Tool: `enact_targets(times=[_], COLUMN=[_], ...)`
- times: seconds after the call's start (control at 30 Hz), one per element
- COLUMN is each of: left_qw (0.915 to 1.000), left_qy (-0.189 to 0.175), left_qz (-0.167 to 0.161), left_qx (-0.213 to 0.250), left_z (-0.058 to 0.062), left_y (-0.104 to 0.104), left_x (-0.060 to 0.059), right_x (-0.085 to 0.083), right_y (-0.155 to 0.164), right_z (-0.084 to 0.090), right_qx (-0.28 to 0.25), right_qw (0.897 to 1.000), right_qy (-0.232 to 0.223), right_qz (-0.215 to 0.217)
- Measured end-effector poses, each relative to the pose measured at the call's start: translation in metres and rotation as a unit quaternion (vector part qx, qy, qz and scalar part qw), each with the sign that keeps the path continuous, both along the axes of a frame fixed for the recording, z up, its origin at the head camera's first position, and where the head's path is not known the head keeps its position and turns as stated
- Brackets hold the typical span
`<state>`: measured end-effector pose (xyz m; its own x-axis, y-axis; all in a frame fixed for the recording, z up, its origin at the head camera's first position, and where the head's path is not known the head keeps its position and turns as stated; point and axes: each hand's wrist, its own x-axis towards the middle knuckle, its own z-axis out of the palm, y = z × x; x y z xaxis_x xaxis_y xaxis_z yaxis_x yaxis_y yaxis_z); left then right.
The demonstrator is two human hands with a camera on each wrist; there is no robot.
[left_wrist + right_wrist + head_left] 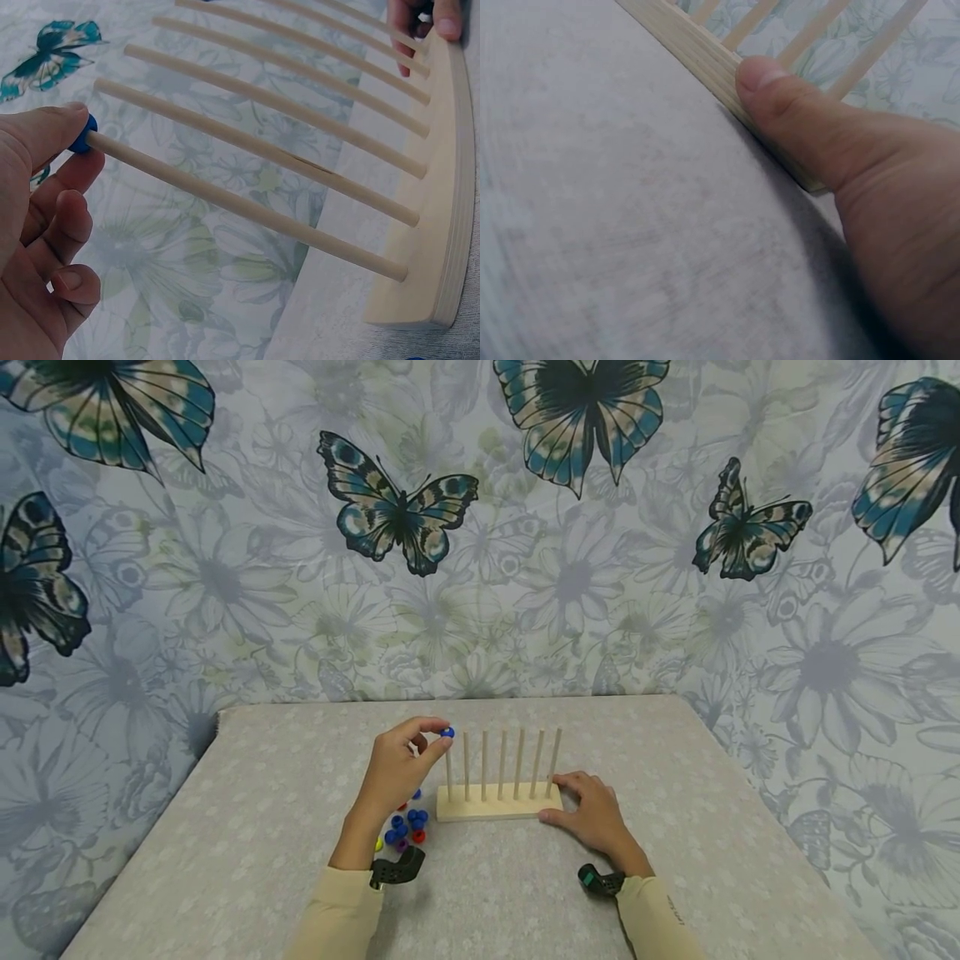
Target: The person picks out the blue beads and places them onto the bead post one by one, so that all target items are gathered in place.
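Note:
Between thumb and forefinger, my left hand pinches a blue bead at the tip of the leftmost peg. In the left wrist view the peg's end meets the bead, and the other fingers curl loosely below. The peg belongs to a wooden stand, a pale flat base with several upright pegs in a row, all bare along their shafts. My right hand grips the base's right end, its thumb along the front edge and its fingers round the back.
Loose beads lie left of the stand, partly behind my left wrist: several blue beads, a red bead, a purple bead and a yellow bead. A patterned cloth covers the table. Behind it hangs a butterfly-print backdrop.

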<state>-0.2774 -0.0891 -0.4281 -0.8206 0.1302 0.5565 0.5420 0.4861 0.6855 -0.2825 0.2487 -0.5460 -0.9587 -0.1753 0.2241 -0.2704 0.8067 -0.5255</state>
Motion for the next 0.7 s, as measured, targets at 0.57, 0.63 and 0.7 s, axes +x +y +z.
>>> enact_targets(times=[0.57,0.63,0.7], left_qw=[0.9999,0.9999,0.9998], left_qy=[0.004,0.008,0.013], left_qz=[0.0,0.002,0.004], left_qx=[-0.01,-0.012,-0.013], left_z=[0.0013,0.0017,0.0018], left_y=[0.0,-0.001,-0.0023], left_x=[0.0008,0.001,0.0011], right_x=[0.0012,0.0003,-0.0003], right_y=[0.0016,0.0011,0.0006], right_z=[0.0008,-0.0008,-0.0021], right_qx=[-0.005,-0.005,-0.005], right_qw=[1.0,1.0,1.0], right_qy=[0.0,0.003,0.005], right_qz=[-0.003,0.001,0.004])
